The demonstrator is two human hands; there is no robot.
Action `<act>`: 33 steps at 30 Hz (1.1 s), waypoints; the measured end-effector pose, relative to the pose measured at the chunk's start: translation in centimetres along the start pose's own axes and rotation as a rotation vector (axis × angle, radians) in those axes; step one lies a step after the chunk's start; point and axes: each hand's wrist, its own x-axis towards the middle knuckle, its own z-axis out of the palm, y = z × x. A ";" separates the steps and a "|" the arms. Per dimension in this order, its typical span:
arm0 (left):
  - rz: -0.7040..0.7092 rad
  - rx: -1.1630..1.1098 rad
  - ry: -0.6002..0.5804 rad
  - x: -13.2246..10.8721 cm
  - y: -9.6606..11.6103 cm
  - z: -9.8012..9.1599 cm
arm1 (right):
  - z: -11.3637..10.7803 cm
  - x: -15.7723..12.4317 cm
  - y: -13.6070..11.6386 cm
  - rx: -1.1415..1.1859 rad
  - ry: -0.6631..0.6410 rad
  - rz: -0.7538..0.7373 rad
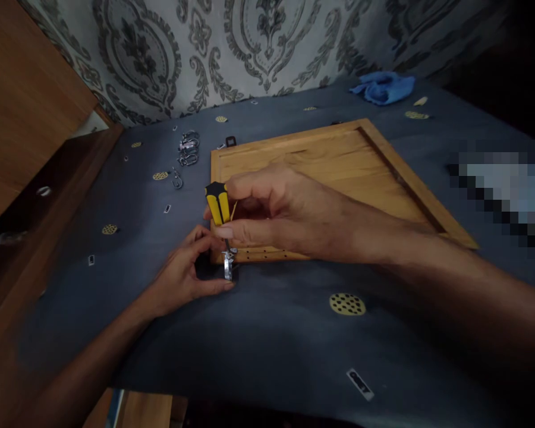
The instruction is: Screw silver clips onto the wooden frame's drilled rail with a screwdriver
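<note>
My right hand [276, 208] is closed around a screwdriver [217, 203] with a yellow and black handle, held upright with its shaft pointing down. The tip meets a small shiny metal hook [228, 266] at the near left corner of a framed wooden board [334, 172]. Thumb and fingers of my left hand [185, 270] hold this hook from the left, against the board's near edge. Several small dark holes run along that edge to the right of the hook. My right hand and forearm cover part of the board.
Several more metal hooks [188, 148] lie in a row beyond the board's left side, with a single hook [177, 178] nearer. A small black piece [230, 141] is by the far edge. A blue cloth [383, 88] sits far right. A wooden cabinet [31, 89] stands left.
</note>
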 end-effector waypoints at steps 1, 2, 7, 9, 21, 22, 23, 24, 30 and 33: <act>-0.004 0.000 0.000 0.0 0.0 0.0 | -0.1 0.0 -0.1 0.001 -0.006 0.009; -0.010 -0.002 0.000 0.0 0.0 0.0 | 0.0 0.0 -0.1 0.011 -0.004 0.011; -0.021 -0.036 0.009 -0.1 -0.2 0.1 | 1.4 0.0 0.3 0.034 0.144 -0.003; -0.027 -0.050 0.009 -0.1 -0.2 0.2 | 1.8 0.0 0.4 -0.025 0.191 -0.049; -0.034 -0.036 -0.002 0.1 0.1 0.1 | 2.2 0.0 -0.6 -0.018 0.505 -0.121; -0.033 -0.032 -0.007 0.1 0.2 0.0 | 2.0 0.0 -1.0 0.006 0.540 -0.105; -0.028 -0.034 -0.012 0.1 0.2 0.0 | 1.7 0.0 -1.4 0.013 0.585 -0.109; -0.026 -0.040 -0.017 0.1 0.3 0.0 | 1.4 0.0 -1.5 0.022 0.573 -0.092; -0.001 -0.045 -0.027 0.0 0.2 -0.1 | 2.2 -1.0 2.5 0.055 0.201 0.207; 0.006 -0.042 -0.024 0.0 -0.1 -0.1 | 3.5 -2.0 4.3 -0.054 0.161 0.280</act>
